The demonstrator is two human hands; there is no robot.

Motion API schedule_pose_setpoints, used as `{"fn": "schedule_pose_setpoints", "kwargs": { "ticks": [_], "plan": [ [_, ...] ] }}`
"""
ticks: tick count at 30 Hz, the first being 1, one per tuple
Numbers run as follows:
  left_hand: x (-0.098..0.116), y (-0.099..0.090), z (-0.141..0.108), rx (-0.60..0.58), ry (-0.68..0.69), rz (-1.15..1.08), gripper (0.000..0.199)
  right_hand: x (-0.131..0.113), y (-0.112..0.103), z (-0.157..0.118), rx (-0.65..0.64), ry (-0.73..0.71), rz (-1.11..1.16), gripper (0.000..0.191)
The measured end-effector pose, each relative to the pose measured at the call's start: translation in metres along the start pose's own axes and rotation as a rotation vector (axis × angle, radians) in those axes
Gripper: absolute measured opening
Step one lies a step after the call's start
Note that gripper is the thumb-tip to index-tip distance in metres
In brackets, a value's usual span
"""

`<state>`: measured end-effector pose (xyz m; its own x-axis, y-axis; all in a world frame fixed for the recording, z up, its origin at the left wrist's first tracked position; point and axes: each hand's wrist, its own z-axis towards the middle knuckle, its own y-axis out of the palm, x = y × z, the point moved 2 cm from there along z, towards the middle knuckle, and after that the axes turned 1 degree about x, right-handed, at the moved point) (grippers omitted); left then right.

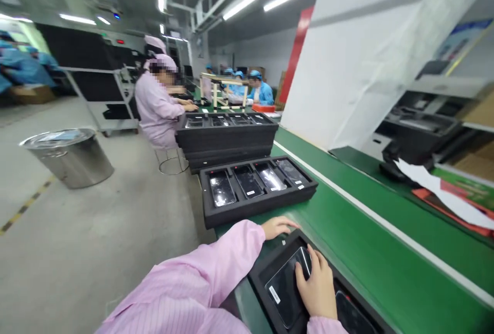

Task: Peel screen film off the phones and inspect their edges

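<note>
A touchscreen device (283, 287) is covered along one side by the right hand (318, 280), whose thumb and fingers are spread over its dark face and edge; whether it is gripped or only pressed cannot be told. The device is held within a recess of the black foam tray (257, 278) beneath that hand, and whether it is fully seated cannot be made out. A white label (275, 295) is borne on its face, to the left of the right thumb. The left hand (277, 227) is held with fingers extended at the far end of the same tray, nothing being grasped by it; contact with the rim cannot be confirmed. A second device (357, 316) is seated just right of the right hand, in the neighbouring recess. Just beyond the left hand, a filled foam tray (266, 206) is placed, four devices being carried in it, and behind that a stack of trays (227, 143) is seen. The green work surface (370, 231) is extended to the right of both hands. Farther off, beyond the stack, a seated co-worker (160, 107) in pink is seen.
</note>
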<state>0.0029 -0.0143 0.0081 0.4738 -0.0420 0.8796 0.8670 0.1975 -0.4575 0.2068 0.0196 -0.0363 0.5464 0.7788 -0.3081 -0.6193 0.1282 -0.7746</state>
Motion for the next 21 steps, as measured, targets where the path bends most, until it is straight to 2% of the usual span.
{"fn": "schedule_pose_setpoints", "kwargs": {
  "ticks": [3, 8, 10, 12, 16, 19, 21],
  "plan": [
    [-0.008, 0.000, -0.043, 0.090, -0.050, -0.021, 0.029, 0.001, 0.001, -0.001, 0.010, 0.027, -0.039, 0.054],
    [-0.012, -0.003, -0.117, 0.193, -0.112, -0.008, 0.030, 0.000, 0.004, 0.001, -0.085, 0.059, -0.184, 0.054],
    [-0.009, 0.001, -0.143, 0.215, -0.128, 0.007, 0.030, 0.005, 0.004, 0.004, -0.137, 0.109, -0.161, 0.055],
    [-0.004, 0.012, -0.164, 0.237, -0.156, 0.028, 0.039, 0.009, 0.003, 0.009, -0.181, 0.127, -0.107, 0.055],
    [0.009, 0.041, -0.182, 0.320, -0.227, 0.075, 0.065, 0.012, -0.003, 0.016, -0.173, 0.080, -0.047, 0.055],
    [0.017, 0.055, -0.179, 0.397, -0.295, 0.113, 0.068, 0.006, -0.005, 0.018, -0.186, 0.035, -0.001, 0.053],
    [0.020, 0.059, -0.175, 0.404, -0.330, 0.137, 0.065, 0.001, -0.006, 0.017, -0.198, 0.016, 0.021, 0.055]
  ]
}}
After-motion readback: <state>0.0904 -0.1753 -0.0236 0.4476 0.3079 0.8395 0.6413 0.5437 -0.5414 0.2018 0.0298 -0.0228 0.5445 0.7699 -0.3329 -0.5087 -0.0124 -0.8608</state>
